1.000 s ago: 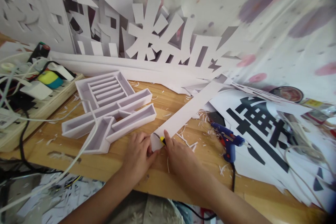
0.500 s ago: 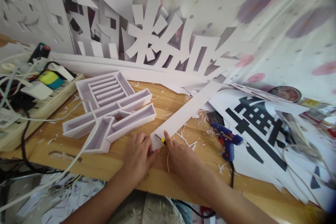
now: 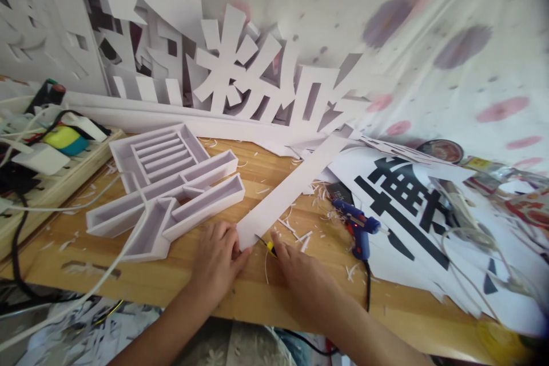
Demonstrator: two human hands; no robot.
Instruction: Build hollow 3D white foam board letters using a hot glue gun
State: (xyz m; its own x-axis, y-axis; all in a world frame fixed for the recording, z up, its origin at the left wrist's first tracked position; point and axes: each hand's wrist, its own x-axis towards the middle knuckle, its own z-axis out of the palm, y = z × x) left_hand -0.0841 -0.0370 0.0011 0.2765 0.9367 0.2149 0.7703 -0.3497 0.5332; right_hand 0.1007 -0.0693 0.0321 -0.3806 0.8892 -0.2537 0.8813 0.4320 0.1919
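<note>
A long white strip (image 3: pixel 291 183) lies diagonally on the wooden table. My left hand (image 3: pixel 218 260) pinches its near end, thumb and fingers at the edge. Just right of that end, my right hand (image 3: pixel 300 274) holds a yellow-and-black knife (image 3: pixel 271 248), its thin dark blade resting over the strip's edge. To the left sits a white raised character form (image 3: pixel 165 183) with open compartments. A blue glue gun (image 3: pixel 358 226) with a small red light lies right of my right hand.
Sheets with black printed characters (image 3: pixel 412 206) cover the right side. White cut-out characters (image 3: pixel 231 68) stand along the back. At the left are a power strip with plugs (image 3: pixel 55 166) and a white cable (image 3: pixel 141 220) crossing the form. White shavings (image 3: pixel 304 237) litter the wood.
The view has shifted, so most things appear further left. My right hand and the knife have drawn slightly back from the strip, toward its right edge. My left hand still holds the end.
</note>
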